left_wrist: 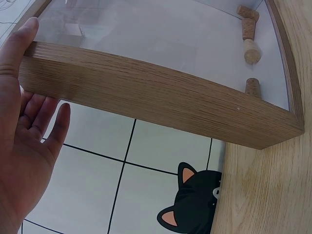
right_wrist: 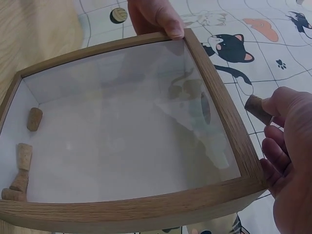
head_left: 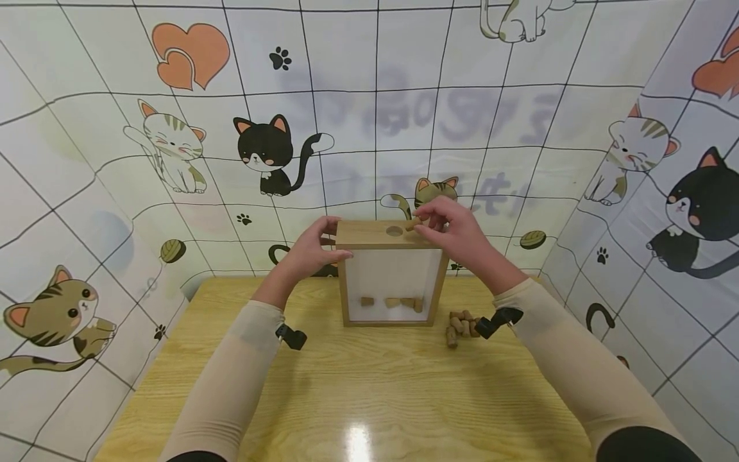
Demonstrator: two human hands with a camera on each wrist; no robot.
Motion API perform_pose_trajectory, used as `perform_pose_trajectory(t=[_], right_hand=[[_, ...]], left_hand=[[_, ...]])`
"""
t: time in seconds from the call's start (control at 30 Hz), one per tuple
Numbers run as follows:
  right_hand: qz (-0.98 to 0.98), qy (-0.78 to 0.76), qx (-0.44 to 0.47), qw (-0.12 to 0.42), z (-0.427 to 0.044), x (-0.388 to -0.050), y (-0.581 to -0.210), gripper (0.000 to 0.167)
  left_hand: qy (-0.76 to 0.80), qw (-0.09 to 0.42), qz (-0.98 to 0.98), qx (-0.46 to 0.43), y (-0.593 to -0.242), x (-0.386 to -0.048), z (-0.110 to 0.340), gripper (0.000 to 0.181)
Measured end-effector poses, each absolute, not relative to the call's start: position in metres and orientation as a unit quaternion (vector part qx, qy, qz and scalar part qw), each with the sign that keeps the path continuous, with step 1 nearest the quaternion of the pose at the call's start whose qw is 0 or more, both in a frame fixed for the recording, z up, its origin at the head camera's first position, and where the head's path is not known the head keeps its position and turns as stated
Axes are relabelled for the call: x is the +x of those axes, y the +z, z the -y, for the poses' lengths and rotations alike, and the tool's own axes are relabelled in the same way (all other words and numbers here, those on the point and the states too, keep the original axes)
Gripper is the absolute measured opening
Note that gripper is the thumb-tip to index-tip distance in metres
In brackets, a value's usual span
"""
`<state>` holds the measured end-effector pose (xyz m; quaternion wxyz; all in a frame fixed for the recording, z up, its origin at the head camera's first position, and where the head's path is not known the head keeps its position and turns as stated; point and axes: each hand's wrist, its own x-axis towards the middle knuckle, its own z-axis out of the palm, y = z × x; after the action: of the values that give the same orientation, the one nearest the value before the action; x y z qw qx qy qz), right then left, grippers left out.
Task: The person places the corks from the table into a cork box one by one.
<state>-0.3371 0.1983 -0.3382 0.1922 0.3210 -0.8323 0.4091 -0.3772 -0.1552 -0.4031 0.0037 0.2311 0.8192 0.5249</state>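
A wooden shadow box [head_left: 389,235] with a clear front stands upright on the table, a round hole in its top. My left hand [head_left: 312,249] grips its upper left corner, thumb on the front edge and fingers around the side. In the left wrist view that hand [left_wrist: 29,126] shows at the frame's side. Above the top, right of the hole, my right hand [head_left: 456,228] pinches a cork [right_wrist: 258,109] between thumb and fingers. Inside the box several corks [head_left: 393,302] lie along the bottom.
A small heap of loose corks [head_left: 460,325] lies on the wooden table [head_left: 323,391], right of the box and near my right wrist. Behind and at both sides hangs a white gridded cloth [head_left: 346,128] with cartoon cats.
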Motion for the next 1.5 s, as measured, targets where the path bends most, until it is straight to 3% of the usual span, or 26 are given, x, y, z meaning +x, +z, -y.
perform_pose_trajectory(t=[1.3,1.5], right_hand=[[0.854,0.330,0.381,0.132,-0.176,-0.359,-0.333,0.026],[0.855,0.334,0.369,0.146,-0.180,-0.353,-0.331,0.018]], left_hand=[[0.526,0.009,-0.821,0.224,-0.399,-0.376,0.154,0.084],[0.527,0.009,-0.820,0.225,-0.399,-0.376,0.155,0.082]])
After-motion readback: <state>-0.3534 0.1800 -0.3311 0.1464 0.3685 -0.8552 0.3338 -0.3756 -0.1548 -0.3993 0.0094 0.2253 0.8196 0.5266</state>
